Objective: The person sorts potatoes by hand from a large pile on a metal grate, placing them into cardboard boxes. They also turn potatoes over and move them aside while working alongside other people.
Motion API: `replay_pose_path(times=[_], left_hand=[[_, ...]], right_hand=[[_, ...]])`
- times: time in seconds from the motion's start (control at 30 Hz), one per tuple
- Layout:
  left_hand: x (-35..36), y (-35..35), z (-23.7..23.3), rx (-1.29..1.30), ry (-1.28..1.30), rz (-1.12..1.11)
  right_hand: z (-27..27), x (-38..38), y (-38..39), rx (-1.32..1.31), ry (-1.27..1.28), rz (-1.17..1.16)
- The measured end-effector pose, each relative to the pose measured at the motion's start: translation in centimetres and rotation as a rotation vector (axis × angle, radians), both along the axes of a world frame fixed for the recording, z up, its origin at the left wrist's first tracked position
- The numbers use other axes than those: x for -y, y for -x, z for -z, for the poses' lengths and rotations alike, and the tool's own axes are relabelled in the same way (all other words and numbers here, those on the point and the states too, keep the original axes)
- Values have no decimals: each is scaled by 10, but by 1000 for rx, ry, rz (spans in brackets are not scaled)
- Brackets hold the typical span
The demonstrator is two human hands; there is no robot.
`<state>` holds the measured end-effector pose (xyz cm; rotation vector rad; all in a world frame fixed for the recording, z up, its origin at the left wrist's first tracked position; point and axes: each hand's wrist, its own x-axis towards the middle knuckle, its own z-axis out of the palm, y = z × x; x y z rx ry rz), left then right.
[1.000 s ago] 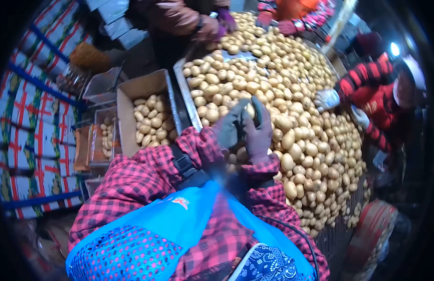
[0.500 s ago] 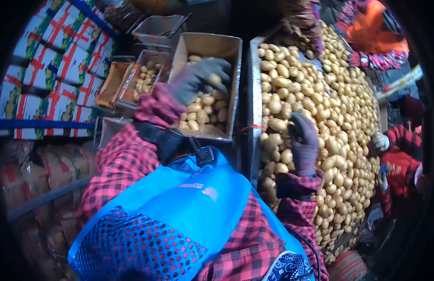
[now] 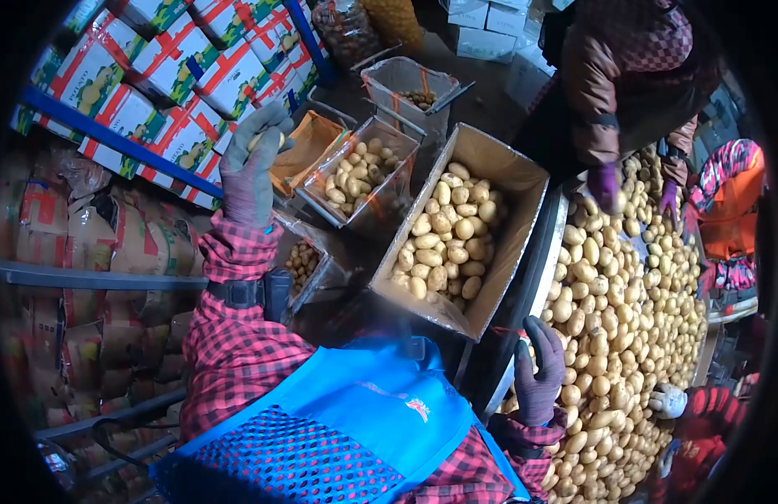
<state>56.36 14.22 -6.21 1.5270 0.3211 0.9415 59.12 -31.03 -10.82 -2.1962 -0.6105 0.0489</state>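
My left hand [image 3: 253, 172], in a grey glove, is raised at the left with its fingers closed round a potato [image 3: 273, 141]. An orange-lined crate [image 3: 309, 151] lies just right of it. My right hand [image 3: 540, 370], gloved too, hangs at the metal rim of the sorting table, thumb and fingers apart, holding nothing I can see. Beside it spreads a large heap of potatoes [image 3: 603, 336]. Between my hands stands an open cardboard box [image 3: 510, 273], partly filled with potatoes [image 3: 443, 231].
Lined crates [image 3: 364, 168] with smaller potatoes stand left of the box; another crate [image 3: 410, 80] is behind. Printed cartons [image 3: 166, 63] are stacked at the left behind a blue bar. Co-workers reach into the heap: a purple-gloved hand [image 3: 605, 186] and a white-gloved hand [image 3: 667, 401].
My view has turned left. My left hand has moved from over the cardboard box out to the left crates with a potato. My right hand has lifted back from the heap toward the table rim.
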Motion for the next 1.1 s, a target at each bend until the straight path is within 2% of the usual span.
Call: replay_pose_path(times=[0.27,0.33,0.37,0.4,0.43,0.5,0.57,0.63,0.8,0.83,0.9,0.97,1.03,1.1], left_hand=[[11,-81,-14,264,-150,24],[-3,-124,-21,84,-380,-88],[-37,-160,-8,-3,-928,-251],[-46,-188,5,-209,-1090,-444],[-50,-208,4,-637,-857,-253],[-43,-233,26,-343,-819,-36],[50,-210,20,-145,-381,466],[109,-190,36,-287,-649,692],[246,-163,75,-439,-731,1123],[270,-164,79,-434,-776,1210],[311,-175,84,-431,-910,1250],[347,-200,89,-359,-883,1266],[379,-227,101,-405,-896,1190],[400,-254,115,-455,-892,1162]], right_hand=[[-8,20,6,-15,-24,109],[-8,23,4,-10,-14,137],[-9,30,7,-19,6,159],[-9,29,7,-3,-4,175],[-10,31,3,2,22,164],[-10,33,1,56,-15,162],[-4,40,3,62,-68,185],[-3,49,2,70,-102,230],[0,84,-11,157,-149,322],[0,93,-14,273,-90,275],[13,103,-19,132,-260,419],[33,111,-24,120,-311,478],[44,114,-25,-76,-469,567],[44,114,-22,-74,-488,533]])
